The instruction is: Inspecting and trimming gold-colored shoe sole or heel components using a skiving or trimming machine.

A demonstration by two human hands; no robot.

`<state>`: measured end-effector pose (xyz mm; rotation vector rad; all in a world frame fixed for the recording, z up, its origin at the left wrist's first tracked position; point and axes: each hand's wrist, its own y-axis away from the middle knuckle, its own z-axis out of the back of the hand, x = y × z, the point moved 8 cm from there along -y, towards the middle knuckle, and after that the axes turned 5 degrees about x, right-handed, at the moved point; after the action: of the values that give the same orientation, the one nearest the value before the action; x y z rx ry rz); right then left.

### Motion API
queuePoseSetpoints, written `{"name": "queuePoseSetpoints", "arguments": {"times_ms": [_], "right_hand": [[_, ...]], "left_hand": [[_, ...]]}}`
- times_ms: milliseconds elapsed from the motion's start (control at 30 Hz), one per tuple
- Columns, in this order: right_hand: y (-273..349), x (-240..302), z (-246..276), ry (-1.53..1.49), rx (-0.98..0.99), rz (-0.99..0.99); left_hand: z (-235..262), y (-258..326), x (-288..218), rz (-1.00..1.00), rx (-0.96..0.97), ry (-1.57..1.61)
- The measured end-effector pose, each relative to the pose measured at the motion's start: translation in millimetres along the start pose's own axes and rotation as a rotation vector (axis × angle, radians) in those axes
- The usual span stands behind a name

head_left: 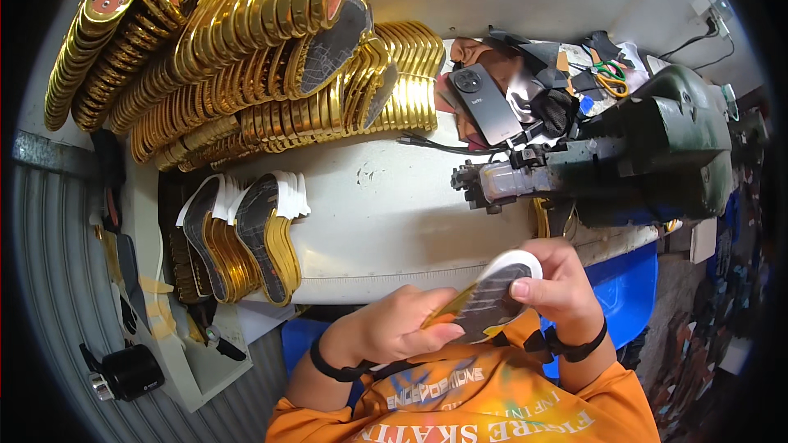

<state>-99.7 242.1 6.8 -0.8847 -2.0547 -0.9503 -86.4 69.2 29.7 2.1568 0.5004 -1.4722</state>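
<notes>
Above my lap I hold a dark grey shoe insole (491, 302) with a gold edge and a white strip round its upper right end. My left hand (404, 321) pinches the lower left end between thumb and fingers. Closed on the white-edged end is my right hand (554, 285), its thumb lying on the dark face. To the left on the table stand two small stacks of similar insoles, a left stack (205, 221) and a right stack (261, 221), with white strips at their upper ends. The insole's underside is hidden.
Long rows of gold-edged insoles (271, 57) fill the table's back left. A dark green sewing machine (648, 156) occupies the right side. Behind it lie a phone (484, 107), fabric scraps and scissors (611, 82). A blue bin (628, 279) is at lower right; an open drawer (201, 369), lower left.
</notes>
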Motion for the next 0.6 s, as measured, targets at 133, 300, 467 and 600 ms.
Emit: {"name": "queuePoseSetpoints", "arguments": {"times_ms": [133, 300, 467, 600], "right_hand": [[8, 0, 16, -0.138, -0.103, 0.208], [10, -29, 20, -0.357, -0.233, 0.321], [6, -21, 17, -0.358, -0.165, 0.221], [5, -19, 26, 0.020, -0.151, -0.017]], "left_hand": [[21, -2, -33, -0.174, -0.263, -0.798], [25, -10, -67, -0.461, -0.565, -1.023], [54, -43, -72, -0.454, -0.275, -0.950], [71, -70, -72, -0.456, -0.126, -0.908]]}}
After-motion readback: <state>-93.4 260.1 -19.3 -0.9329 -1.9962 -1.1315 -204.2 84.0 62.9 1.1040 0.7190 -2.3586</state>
